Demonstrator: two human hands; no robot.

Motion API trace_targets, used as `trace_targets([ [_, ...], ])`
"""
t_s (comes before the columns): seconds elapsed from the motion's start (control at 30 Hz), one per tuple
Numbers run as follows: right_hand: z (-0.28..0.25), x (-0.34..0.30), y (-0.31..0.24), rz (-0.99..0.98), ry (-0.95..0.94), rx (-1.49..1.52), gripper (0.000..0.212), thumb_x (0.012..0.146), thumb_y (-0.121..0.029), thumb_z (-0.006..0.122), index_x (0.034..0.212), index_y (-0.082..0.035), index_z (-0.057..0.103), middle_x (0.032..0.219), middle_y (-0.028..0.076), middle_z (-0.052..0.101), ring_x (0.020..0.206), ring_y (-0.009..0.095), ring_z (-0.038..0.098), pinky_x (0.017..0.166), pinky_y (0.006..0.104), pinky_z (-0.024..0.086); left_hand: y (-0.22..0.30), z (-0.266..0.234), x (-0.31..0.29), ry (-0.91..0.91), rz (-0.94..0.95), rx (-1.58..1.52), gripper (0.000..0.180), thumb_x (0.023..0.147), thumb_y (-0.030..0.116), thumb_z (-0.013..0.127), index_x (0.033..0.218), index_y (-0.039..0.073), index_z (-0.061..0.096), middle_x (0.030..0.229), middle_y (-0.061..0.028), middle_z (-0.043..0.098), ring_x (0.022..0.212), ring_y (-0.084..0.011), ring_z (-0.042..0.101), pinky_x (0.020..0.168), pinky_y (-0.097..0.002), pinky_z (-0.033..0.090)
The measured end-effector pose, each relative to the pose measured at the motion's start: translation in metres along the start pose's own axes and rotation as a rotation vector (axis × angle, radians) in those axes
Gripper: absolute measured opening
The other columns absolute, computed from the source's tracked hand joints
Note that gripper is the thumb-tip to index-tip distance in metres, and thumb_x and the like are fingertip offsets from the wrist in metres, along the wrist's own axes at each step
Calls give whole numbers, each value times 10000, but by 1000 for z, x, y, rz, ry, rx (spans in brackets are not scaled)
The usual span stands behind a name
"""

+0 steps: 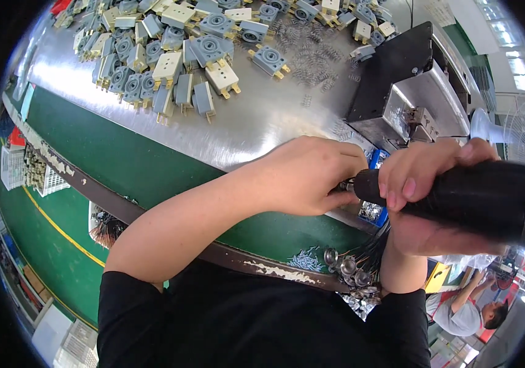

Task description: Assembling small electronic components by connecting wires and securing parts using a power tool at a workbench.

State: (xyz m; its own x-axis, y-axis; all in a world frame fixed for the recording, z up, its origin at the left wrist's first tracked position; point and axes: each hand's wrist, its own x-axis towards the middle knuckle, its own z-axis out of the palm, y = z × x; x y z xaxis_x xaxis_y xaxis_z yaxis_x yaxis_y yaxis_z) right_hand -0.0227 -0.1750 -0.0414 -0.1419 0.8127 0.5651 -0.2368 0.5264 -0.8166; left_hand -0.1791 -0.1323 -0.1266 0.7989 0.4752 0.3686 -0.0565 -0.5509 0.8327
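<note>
A black power screwdriver (477,199) lies nearly level across the right side, its narrow front end pointing left. My right hand (425,184) is closed around its body. My left hand (317,175) is bent at the tool's tip, thumb and fingers pinched together there. Whatever sits between those fingers is hidden by the hand. Just beside the tip, partly covered by both hands, a blue tray (382,219) holds small shiny metal parts (370,211).
Grey and cream terminal blocks (170,64) are heaped on the metal tabletop (244,116), beside loose springs (314,58). A black-and-silver metal fixture (391,92) stands at right. Small screws (305,260) and round metal parts (351,270) lie near the table edge. Another person (468,313) is at lower right.
</note>
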Motion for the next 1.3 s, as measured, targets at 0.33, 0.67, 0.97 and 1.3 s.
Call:
trace_targets([
  [0.33,3,-4,-5,38,18,-2,956,831,-861,576,1332,-59,434,741,81,548,540,199,552,529,353,479,0,-1,-2,-15,-23,20,321,824,245,787,1027,30,662,975,-119,660,951,-366,679,808,-469,534],
  [0.67,-24,18,-41,124,270,-135,1128,876,-845,531,1582,-10,251,744,87,530,587,219,552,579,384,480,6,5,-3,88,69,115,322,825,206,798,1107,73,718,1146,-99,713,1044,-328,697,934,-439,562],
  [0.97,-41,-15,-53,213,199,-584,875,1035,-608,514,1553,68,315,1138,156,672,1098,286,675,995,389,505,15,15,-3,134,313,195,325,724,134,891,1000,78,729,978,-75,754,911,-291,738,920,-442,585],
  [1.3,-35,-78,-79,397,-246,-1045,509,840,-144,777,1283,36,602,1151,202,657,1122,381,628,989,442,486,24,22,-7,106,235,184,282,704,105,908,931,52,749,952,-93,763,928,-311,746,893,-413,586],
])
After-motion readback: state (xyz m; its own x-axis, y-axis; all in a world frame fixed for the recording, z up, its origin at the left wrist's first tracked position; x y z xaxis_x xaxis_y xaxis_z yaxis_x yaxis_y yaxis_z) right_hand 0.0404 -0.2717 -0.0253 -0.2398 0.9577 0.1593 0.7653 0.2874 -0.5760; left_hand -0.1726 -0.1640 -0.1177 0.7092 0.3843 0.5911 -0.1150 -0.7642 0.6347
